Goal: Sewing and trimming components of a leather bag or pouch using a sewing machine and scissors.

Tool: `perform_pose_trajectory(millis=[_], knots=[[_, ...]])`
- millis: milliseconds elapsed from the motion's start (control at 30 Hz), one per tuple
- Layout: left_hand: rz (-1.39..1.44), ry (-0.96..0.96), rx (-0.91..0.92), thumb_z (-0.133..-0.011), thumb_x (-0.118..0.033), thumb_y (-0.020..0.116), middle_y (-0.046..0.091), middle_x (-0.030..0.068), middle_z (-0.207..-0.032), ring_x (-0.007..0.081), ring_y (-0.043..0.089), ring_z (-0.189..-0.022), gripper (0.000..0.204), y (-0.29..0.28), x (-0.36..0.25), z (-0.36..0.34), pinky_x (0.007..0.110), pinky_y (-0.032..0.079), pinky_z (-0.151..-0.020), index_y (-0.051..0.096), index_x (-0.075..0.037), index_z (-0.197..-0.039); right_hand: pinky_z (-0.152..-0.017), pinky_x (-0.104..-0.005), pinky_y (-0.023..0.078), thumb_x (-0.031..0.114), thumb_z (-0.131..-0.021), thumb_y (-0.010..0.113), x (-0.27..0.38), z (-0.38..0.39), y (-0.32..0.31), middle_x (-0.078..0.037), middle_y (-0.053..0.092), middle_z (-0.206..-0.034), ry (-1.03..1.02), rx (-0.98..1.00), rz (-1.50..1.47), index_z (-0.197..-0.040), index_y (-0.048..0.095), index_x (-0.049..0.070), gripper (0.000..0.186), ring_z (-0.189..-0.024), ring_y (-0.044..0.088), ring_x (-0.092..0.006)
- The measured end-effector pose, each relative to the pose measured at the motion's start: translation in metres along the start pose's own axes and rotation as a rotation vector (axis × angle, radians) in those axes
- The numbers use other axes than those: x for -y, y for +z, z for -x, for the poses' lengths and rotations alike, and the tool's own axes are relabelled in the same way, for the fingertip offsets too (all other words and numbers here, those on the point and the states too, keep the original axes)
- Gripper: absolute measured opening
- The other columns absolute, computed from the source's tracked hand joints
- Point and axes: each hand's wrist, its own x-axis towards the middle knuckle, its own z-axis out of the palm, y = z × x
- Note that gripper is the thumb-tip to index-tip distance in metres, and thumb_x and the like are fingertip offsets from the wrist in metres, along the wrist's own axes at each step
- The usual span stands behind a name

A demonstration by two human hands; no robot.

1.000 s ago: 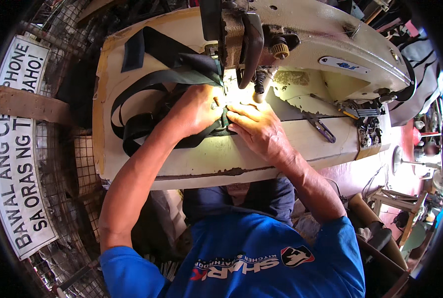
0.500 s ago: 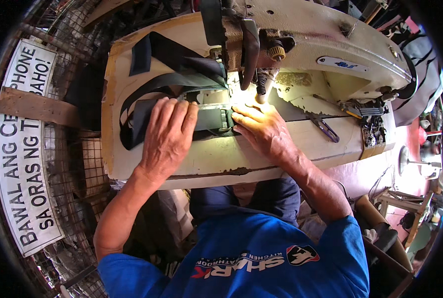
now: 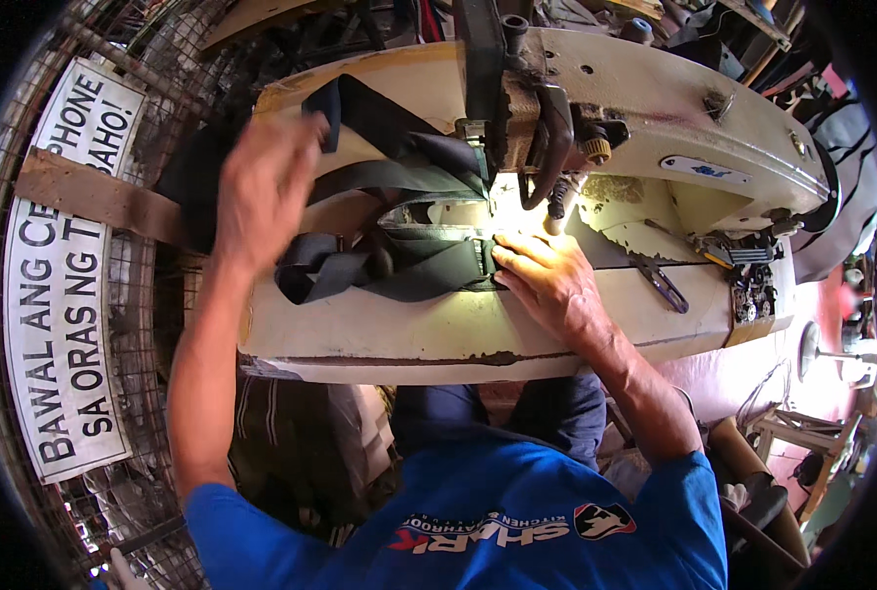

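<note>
While right hand [image 3: 546,280] pins strap [image 3: 409,261], left hand [image 3: 261,187] has lifted.

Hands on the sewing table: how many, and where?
2. The left hand is raised over the table's left end, blurred, above the black webbing straps. The right hand presses flat on the straps beside the cream industrial sewing machine. None seem hidden.

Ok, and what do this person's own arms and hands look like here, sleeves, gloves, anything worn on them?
Both hands are bare: no gloves on the left hand or the right hand, and no watch or rings show. The forearms are bare too. A bright blue short-sleeved T-shirt covers only the upper arms, with a printed logo across it. The left hand is motion-blurred, so fine detail there cannot be told.
</note>
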Motion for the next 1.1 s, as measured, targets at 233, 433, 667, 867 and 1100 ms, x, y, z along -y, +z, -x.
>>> perform_pose_trajectory(millis=[233,433,667,867,1100], knots=[[-0.51,-0.328,0.033,-0.089,-0.029,0.062,0.067,0.0224,-0.104,0.0409,0.065,-0.099,0.034,0.111,0.163,-0.046,0.044,0.053,-0.086,0.066,-0.002,-0.111,-0.082,-0.039,0.046,0.021,-0.082,0.07,0.007,-0.005,0.004,-0.006,0.066,-0.119,-0.014,-0.032,-0.046,-0.107,0.068,0.009,0.027,-0.1,0.061,-0.0271],[-0.526,-0.547,0.244,-0.086,-0.012,0.051,0.065,0.0278,-0.105,0.045,0.062,-0.103,0.021,0.068,0.173,-0.074,0.052,0.051,-0.086,0.062,0.0,-0.099,-0.083,-0.0398,0.046,0.017,-0.082,0.072,0.006,-0.005,-0.003,-0.007,0.067,-0.118,-0.012,-0.028,-0.023,-0.107,0.069,0.007,0.027,-0.105,0.062,-0.0278],[-0.538,-0.207,0.149,-0.091,-0.008,0.046,0.063,0.0236,-0.115,0.0361,0.059,-0.112,0.033,-0.136,0.15,-0.061,0.04,0.042,-0.1,0.057,0.005,-0.12,-0.089,-0.0411,0.046,0.017,-0.082,0.071,0.004,0.0,-0.002,-0.008,0.066,-0.119,0.014,-0.028,-0.01,-0.107,0.069,0.007,0.027,-0.109,0.06,-0.0283],[-0.274,-0.664,0.422,-0.095,-0.011,0.056,0.062,0.0082,-0.102,0.014,0.059,-0.099,0.021,-0.234,0.034,0.033,0.027,0.044,-0.09,0.059,0.002,-0.112,-0.091,-0.0403,0.046,0.018,-0.083,0.07,0.01,-0.003,-0.007,-0.008,0.066,-0.118,-0.002,-0.024,-0.039,-0.107,0.069,0.007,0.026,-0.109,0.06,-0.0283],[0.255,-0.232,0.539,-0.078,0.0,0.063,0.066,0.0116,-0.089,0.0201,0.062,-0.079,0.019,-0.161,-0.075,0.074,0.035,0.049,-0.074,0.067,0.001,-0.097,-0.083,-0.04,0.047,0.023,-0.083,0.067,0.004,-0.003,0.004,-0.004,0.066,-0.113,-0.025,-0.075,-0.011,-0.104,0.066,0.01,0.025,-0.105,0.059,-0.0268]])
